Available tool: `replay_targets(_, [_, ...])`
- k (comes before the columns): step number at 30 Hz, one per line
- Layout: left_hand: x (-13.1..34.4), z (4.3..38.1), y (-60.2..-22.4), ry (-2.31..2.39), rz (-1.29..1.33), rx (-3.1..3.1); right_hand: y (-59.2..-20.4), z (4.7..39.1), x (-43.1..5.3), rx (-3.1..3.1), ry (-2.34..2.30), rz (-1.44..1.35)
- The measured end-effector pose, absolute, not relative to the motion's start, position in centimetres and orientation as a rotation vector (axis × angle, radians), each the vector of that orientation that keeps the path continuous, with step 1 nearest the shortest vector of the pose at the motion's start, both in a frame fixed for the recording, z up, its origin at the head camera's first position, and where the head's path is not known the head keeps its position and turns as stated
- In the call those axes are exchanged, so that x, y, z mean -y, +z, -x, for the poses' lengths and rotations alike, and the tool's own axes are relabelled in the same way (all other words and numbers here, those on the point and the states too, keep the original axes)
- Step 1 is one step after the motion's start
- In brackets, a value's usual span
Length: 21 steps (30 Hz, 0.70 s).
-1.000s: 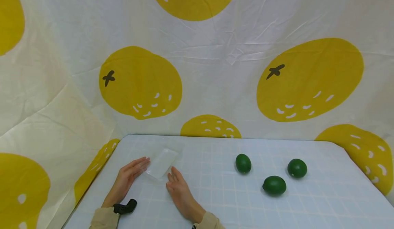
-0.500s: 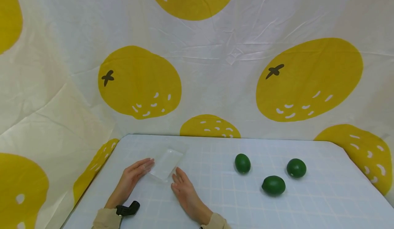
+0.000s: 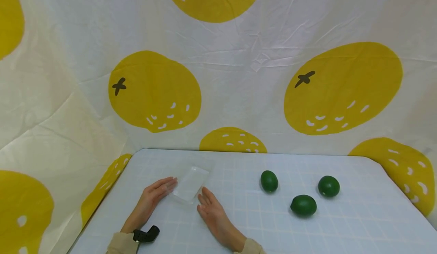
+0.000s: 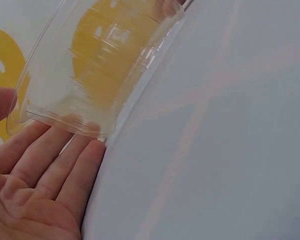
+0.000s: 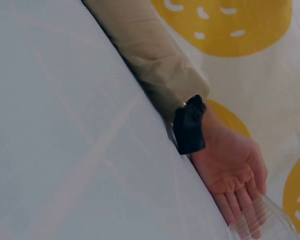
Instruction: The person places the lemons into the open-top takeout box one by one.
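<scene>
A clear plastic container with a wide rim sits on the left part of the table between the two hands. My left hand touches its left side with straight fingers; in the left wrist view the fingers lie against the container's wall and the thumb is at the rim. At the right side of the container is my right hand, its fingers extended along the lower right edge. The right wrist view shows the left hand beside the container, but the right hand's own fingers are out of that picture.
Three green limes stand apart on the right: one at the left, one in front, one farther right. The table has a pale checked cloth. A curtain with yellow fruit prints hangs behind and at the left.
Both hands and the clear container have moved together to the right, a little at a time. The limes have stayed in place.
</scene>
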<state>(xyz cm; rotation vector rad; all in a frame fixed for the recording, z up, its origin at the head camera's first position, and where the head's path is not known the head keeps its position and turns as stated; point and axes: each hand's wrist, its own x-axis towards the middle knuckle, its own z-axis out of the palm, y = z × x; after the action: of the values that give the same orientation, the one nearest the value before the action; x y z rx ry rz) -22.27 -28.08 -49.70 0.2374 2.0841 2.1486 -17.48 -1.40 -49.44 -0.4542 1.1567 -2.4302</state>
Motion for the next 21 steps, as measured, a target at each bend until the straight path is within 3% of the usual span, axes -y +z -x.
replay_targets(21, [24.8,21.7,-49.6,2.03,-0.264,-2.024,-49.9,16.8,-3.5,-1.184,-2.364,0.558])
